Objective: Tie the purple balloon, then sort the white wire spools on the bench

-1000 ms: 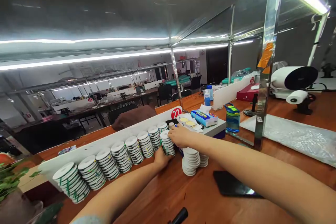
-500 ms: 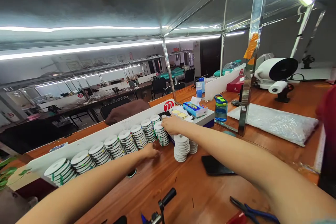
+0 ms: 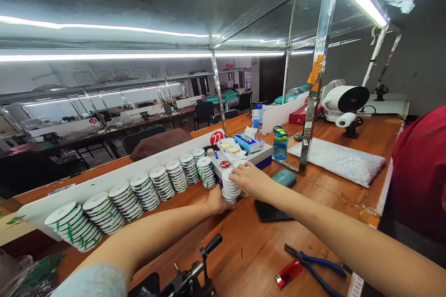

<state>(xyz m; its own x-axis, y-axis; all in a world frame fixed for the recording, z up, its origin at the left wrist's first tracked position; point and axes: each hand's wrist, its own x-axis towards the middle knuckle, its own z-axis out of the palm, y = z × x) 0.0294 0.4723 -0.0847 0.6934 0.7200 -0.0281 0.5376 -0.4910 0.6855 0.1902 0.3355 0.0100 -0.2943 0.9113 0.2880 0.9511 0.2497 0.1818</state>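
A short stack of white spools (image 3: 230,189) stands on the wooden table in front of a white box. My left hand (image 3: 216,203) presses against its lower left side and my right hand (image 3: 250,179) lies over its top right, so both hands hold the stack. To the left, a long row of leaning stacks of white spools wound with green and coloured thread (image 3: 139,189) rests against a white divider board (image 3: 114,178) marked 22.
A black phone (image 3: 270,211) and a teal case (image 3: 284,177) lie right of the stack. Blue-handled pliers (image 3: 313,267) and a red lighter (image 3: 288,274) sit near the front edge, with a black clamp tool (image 3: 195,271). A blue water bottle (image 3: 280,143) and plastic bag (image 3: 339,160) are behind.
My right hand left the last leaning stack and came down onto the plain white stack. My left hand moved right to that stack's base. The view shifted right and down.
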